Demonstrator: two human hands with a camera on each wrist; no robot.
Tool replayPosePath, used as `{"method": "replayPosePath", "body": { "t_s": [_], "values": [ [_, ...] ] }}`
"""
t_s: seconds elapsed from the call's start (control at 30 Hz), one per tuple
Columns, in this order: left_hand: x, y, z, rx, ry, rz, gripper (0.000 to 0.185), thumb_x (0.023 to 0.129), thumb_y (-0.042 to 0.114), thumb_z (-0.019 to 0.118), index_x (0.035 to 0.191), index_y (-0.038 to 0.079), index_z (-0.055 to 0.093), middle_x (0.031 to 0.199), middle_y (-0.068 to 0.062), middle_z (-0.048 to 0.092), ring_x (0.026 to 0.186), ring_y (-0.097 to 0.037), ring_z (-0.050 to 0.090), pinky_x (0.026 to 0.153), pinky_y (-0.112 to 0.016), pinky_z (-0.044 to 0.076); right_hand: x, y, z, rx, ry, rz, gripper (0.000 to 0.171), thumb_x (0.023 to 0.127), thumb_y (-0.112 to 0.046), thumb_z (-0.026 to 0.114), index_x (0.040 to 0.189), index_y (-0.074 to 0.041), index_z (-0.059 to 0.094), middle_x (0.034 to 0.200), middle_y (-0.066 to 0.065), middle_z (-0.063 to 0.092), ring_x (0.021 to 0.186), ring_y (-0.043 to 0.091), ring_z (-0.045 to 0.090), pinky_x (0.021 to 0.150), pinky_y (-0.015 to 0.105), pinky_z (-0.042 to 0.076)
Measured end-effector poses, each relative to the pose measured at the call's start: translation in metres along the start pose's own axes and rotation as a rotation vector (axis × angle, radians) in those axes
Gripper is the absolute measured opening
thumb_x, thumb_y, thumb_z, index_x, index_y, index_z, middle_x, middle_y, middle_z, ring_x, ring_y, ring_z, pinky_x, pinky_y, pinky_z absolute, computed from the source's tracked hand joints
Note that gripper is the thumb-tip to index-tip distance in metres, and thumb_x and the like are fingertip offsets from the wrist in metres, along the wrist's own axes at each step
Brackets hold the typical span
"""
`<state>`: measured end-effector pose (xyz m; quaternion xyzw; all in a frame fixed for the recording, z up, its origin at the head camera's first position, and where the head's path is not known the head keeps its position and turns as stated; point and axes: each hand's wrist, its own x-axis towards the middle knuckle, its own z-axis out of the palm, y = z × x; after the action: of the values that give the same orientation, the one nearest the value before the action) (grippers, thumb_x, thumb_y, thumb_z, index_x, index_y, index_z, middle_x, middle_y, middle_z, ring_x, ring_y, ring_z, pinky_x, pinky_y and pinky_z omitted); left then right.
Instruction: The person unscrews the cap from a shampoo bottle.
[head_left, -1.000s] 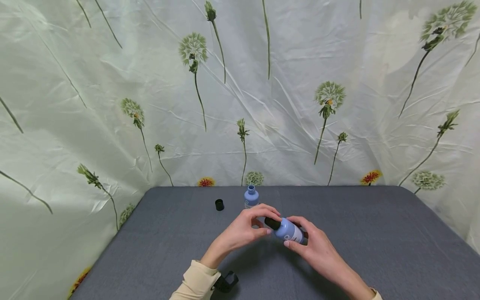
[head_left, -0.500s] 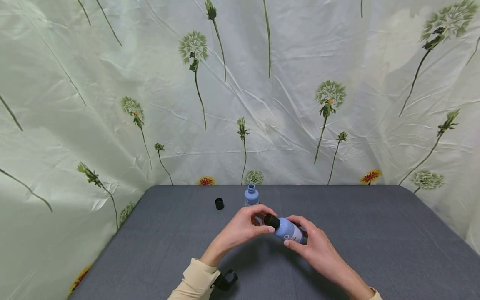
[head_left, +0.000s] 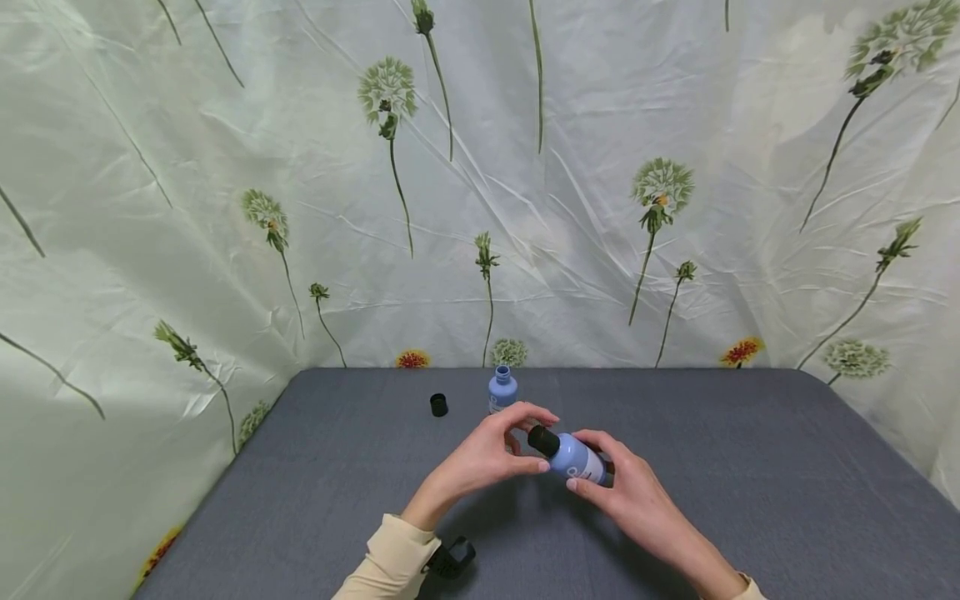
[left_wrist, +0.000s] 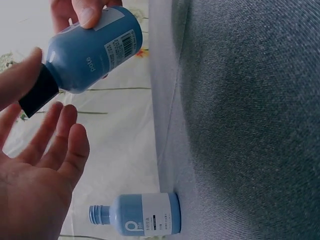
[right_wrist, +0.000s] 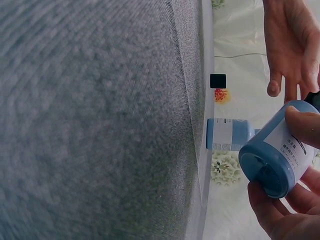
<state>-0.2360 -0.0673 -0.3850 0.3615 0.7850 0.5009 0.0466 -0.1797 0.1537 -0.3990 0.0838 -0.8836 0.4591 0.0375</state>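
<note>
Grey cloth covers the table, with a pale flower-printed sheet hung behind it. Above the table's middle, the right hand grips a capped blue bottle, tilted with its black cap toward the left hand. That hand's thumb and fingers curve loosely about the cap; whether they pinch it cannot be told. Behind the held bottle an uncapped blue bottle stands upright, and a loose black cap lies left of it.
</note>
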Motion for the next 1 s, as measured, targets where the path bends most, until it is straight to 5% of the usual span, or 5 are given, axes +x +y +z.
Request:
{"method": "replayPosePath", "body": {
  "t_s": [0.23, 0.57, 1.0],
  "values": [
    [-0.0008, -0.0018, -0.0034, -0.008, -0.036, 0.095, 0.041, 0.090, -0.004, 0.066, 0.119, 0.024, 0.068, 0.119, 0.013, 0.060, 0.099, -0.013, 0.053, 0.070, -0.030, 0.047, -0.0004, -0.0008, -0.0008, 0.029, -0.001, -0.011, 0.049, 0.082, -0.013, 0.081, 0.126, -0.016, 0.060, 0.118, 0.006, 0.061, 0.100, 0.022, 0.057, 0.085, 0.047, 0.049],
    [-0.0006, -0.0010, -0.0018, -0.014, -0.007, 0.015, 0.033, 0.091, 0.006, 0.071, 0.120, 0.021, 0.067, 0.109, 0.009, 0.064, 0.091, -0.014, 0.059, 0.075, -0.031, 0.051, 0.0003, 0.0011, -0.0002, 0.007, 0.002, 0.002, 0.050, 0.082, -0.014, 0.081, 0.128, -0.017, 0.059, 0.119, 0.006, 0.060, 0.101, 0.021, 0.057, 0.087, 0.048, 0.048],
    [0.0008, 0.0002, 0.0040, 0.076, 0.126, -0.097, 0.025, 0.084, 0.028, 0.081, 0.104, 0.021, 0.068, 0.081, 0.006, 0.060, 0.070, -0.011, 0.053, 0.062, -0.026, 0.044, -0.0009, 0.0017, -0.0001, -0.007, 0.020, -0.016, 0.050, 0.082, -0.015, 0.081, 0.127, -0.017, 0.059, 0.118, 0.006, 0.061, 0.100, 0.021, 0.056, 0.085, 0.046, 0.048]
  ]
}}
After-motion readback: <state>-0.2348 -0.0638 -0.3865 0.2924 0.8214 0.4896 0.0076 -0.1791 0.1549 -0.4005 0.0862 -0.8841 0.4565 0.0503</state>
